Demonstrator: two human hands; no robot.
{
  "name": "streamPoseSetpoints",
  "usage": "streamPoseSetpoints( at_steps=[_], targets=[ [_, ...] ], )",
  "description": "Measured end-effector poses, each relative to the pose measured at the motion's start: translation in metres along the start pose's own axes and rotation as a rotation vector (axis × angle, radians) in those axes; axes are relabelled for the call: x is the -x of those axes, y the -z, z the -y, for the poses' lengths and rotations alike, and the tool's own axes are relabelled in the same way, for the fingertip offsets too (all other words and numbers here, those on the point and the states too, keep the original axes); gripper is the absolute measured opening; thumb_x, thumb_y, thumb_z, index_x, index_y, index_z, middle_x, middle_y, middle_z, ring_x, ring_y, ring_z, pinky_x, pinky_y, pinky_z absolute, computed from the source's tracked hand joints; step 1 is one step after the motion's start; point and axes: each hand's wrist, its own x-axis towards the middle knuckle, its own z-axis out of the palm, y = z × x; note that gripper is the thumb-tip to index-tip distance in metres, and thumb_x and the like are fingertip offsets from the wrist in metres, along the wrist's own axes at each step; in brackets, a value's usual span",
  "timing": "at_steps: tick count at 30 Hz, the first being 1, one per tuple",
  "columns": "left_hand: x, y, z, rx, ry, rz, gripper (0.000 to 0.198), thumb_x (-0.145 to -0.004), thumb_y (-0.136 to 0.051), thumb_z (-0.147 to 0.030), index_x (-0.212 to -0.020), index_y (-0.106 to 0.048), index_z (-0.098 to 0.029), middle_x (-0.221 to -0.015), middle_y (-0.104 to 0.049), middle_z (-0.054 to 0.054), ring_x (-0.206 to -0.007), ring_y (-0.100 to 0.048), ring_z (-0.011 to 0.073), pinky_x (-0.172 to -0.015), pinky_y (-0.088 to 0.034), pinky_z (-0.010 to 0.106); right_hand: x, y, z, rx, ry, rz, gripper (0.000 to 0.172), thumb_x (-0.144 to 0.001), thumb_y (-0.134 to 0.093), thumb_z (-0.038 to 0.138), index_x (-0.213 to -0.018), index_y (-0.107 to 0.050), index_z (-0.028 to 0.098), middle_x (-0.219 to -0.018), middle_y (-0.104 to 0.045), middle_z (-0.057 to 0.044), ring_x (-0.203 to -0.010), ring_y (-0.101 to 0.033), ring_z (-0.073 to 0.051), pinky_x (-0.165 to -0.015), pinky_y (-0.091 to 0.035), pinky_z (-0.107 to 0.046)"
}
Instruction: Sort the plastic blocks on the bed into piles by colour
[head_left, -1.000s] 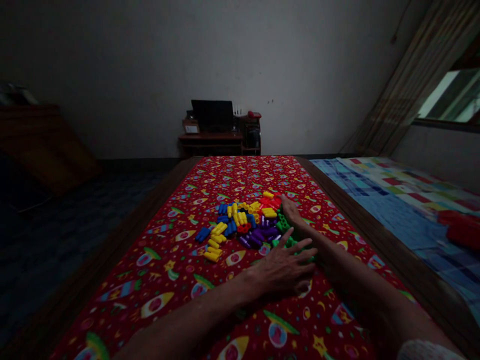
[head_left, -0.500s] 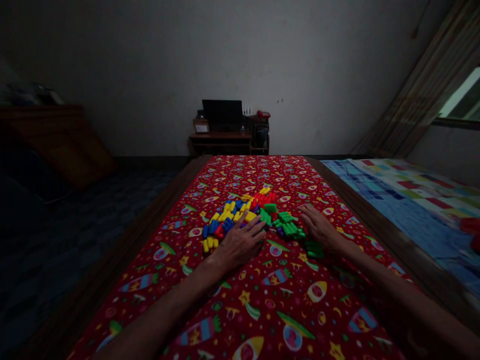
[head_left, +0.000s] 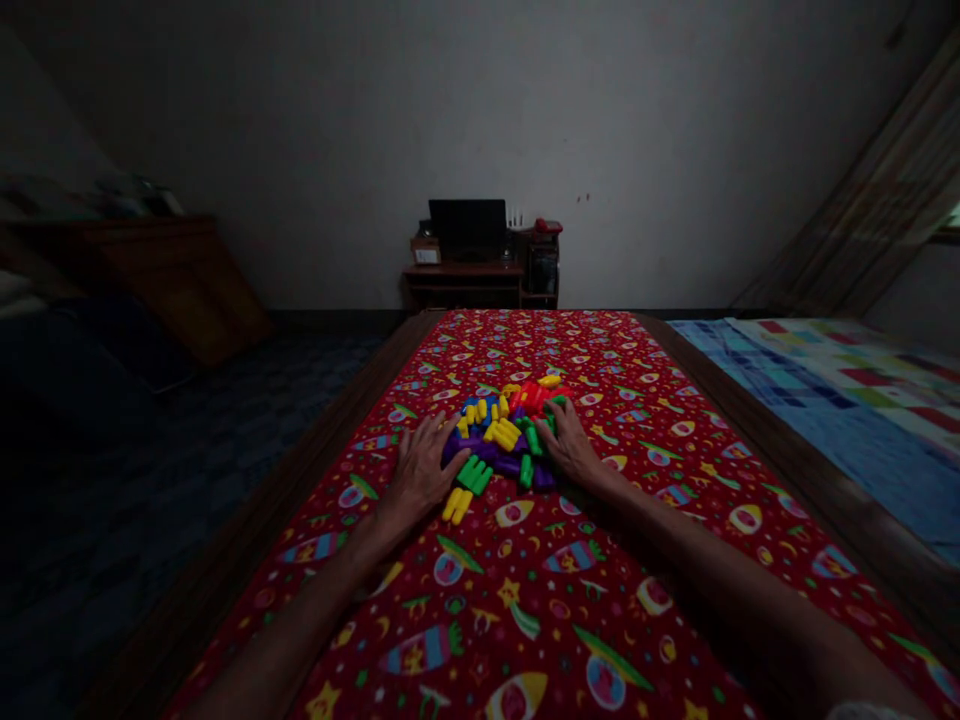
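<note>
A heap of plastic toy blocks lies on the red patterned cloth, between my two hands. Purple blocks run through its middle, with yellow blocks on top and red blocks at the far side. My left hand rests against the heap's left edge, fingers spread, thumb beside a green block. Closer to me lies a yellow block. On the right side, my right hand touches green blocks with its fingers apart. Neither hand is closed around a block.
The cloth covers a long table with a dark wooden edge. Beyond it a monitor stands on a small desk by the wall. A bed with a checked cover is at the right, a wooden cabinet at the left.
My left hand has moved from over the heap to its left edge. My right hand has come in from the right, and the blocks sit closer together. The view has turned slightly left.
</note>
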Motion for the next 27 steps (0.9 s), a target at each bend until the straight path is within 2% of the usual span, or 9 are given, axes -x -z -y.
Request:
streamPoseSetpoints(
  at_steps=[5, 8, 10, 12, 16, 19, 21, 24, 27],
  targets=[
    [0.015, -0.006, 0.008, 0.088, 0.062, -0.070, 0.068, -0.090, -0.046, -0.052, -0.148, -0.027, -0.021, -0.150, -0.037, 0.017, -0.140, -0.032, 0.0321, -0.111, -0.027, 0.057, -0.021, -0.051, 0.046, -0.123, 0.025, 0.106, 0.058, -0.091, -0.041, 0.058, -0.135, -0.050, 0.022, -0.150, -0.033, -0.014, -0.142, -0.025, -0.034, -0.115, -0.023, -0.055],
    [0.027, -0.003, 0.007, 0.130, 0.004, -0.048, 0.086, -0.084, -0.055, -0.058, -0.152, -0.015, -0.023, -0.156, -0.025, 0.018, -0.144, -0.022, 0.0345, -0.111, -0.028, 0.057, -0.030, -0.063, 0.076, -0.218, 0.079, 0.155, 0.056, -0.091, -0.038, 0.059, -0.135, -0.051, 0.026, -0.148, -0.040, -0.010, -0.141, -0.029, -0.031, -0.114, -0.025, -0.053],
    [0.038, 0.002, 0.004, 0.132, -0.051, -0.003, 0.094, -0.080, -0.061, -0.058, -0.152, -0.010, -0.028, -0.158, -0.017, 0.017, -0.145, -0.017, 0.0370, -0.110, -0.027, 0.060, -0.042, -0.057, 0.086, -0.272, 0.153, 0.163, 0.053, -0.093, -0.035, 0.059, -0.133, -0.054, 0.029, -0.143, -0.048, -0.006, -0.139, -0.036, -0.026, -0.114, -0.028, -0.047],
    [0.050, 0.009, -0.002, 0.108, -0.106, 0.040, 0.100, -0.075, -0.068, -0.057, -0.152, -0.009, -0.033, -0.160, -0.012, 0.014, -0.145, -0.012, 0.0406, -0.110, -0.024, 0.064, -0.059, -0.042, 0.081, -0.294, 0.200, 0.135, 0.051, -0.093, -0.035, 0.057, -0.128, -0.058, 0.029, -0.137, -0.055, -0.004, -0.133, -0.043, -0.023, -0.112, -0.032, -0.041],
    [0.065, 0.016, -0.014, 0.035, -0.193, 0.103, 0.098, -0.070, -0.076, -0.047, -0.150, -0.020, -0.038, -0.162, -0.004, 0.010, -0.144, -0.003, 0.0454, -0.107, -0.020, 0.071, -0.092, -0.002, 0.032, -0.127, 0.079, -0.022, 0.047, -0.095, -0.036, 0.049, -0.124, -0.060, 0.022, -0.126, -0.063, -0.010, -0.121, -0.054, -0.023, -0.107, -0.036, -0.041],
    [0.054, 0.012, -0.018, 0.010, -0.168, 0.102, 0.089, -0.071, -0.076, -0.041, -0.147, -0.030, -0.039, -0.161, -0.008, 0.008, -0.144, -0.005, 0.0447, -0.107, -0.020, 0.071, -0.101, 0.009, -0.006, 0.182, -0.092, 0.026, 0.043, -0.096, -0.038, 0.039, -0.122, -0.060, 0.014, -0.124, -0.062, -0.017, -0.119, -0.054, -0.027, -0.104, -0.036, -0.043],
    [0.036, 0.006, -0.017, 0.000, -0.110, 0.066, 0.084, -0.071, -0.076, -0.042, -0.144, -0.036, -0.037, -0.160, -0.012, 0.009, -0.144, -0.008, 0.0446, -0.107, -0.020, 0.071, -0.100, 0.003, -0.015, 0.319, -0.065, 0.136, 0.039, -0.096, -0.040, 0.035, -0.118, -0.062, 0.012, -0.122, -0.062, -0.019, -0.116, -0.054, -0.027, -0.101, -0.037, -0.040],
    [0.002, -0.001, -0.010, 0.000, -0.058, 0.002, 0.081, -0.072, -0.075, -0.043, -0.144, -0.037, -0.033, -0.158, -0.021, 0.011, -0.142, -0.020, 0.0419, -0.109, -0.024, 0.065, -0.092, -0.017, -0.006, 0.309, 0.036, 0.233, 0.036, -0.097, -0.038, 0.034, -0.108, -0.066, 0.013, -0.114, -0.066, -0.016, -0.109, -0.058, -0.024, -0.097, -0.039, -0.034],
    [-0.027, -0.007, -0.001, 0.031, -0.063, -0.009, 0.076, -0.077, -0.070, -0.042, -0.144, -0.036, -0.030, -0.153, -0.032, 0.012, -0.137, -0.034, 0.0363, -0.108, -0.032, 0.057, -0.084, -0.032, 0.016, 0.113, 0.067, 0.256, 0.042, -0.098, -0.033, 0.038, -0.100, -0.068, 0.014, -0.103, -0.068, -0.013, -0.096, -0.061, -0.021, -0.089, -0.043, -0.031]
  ],
)
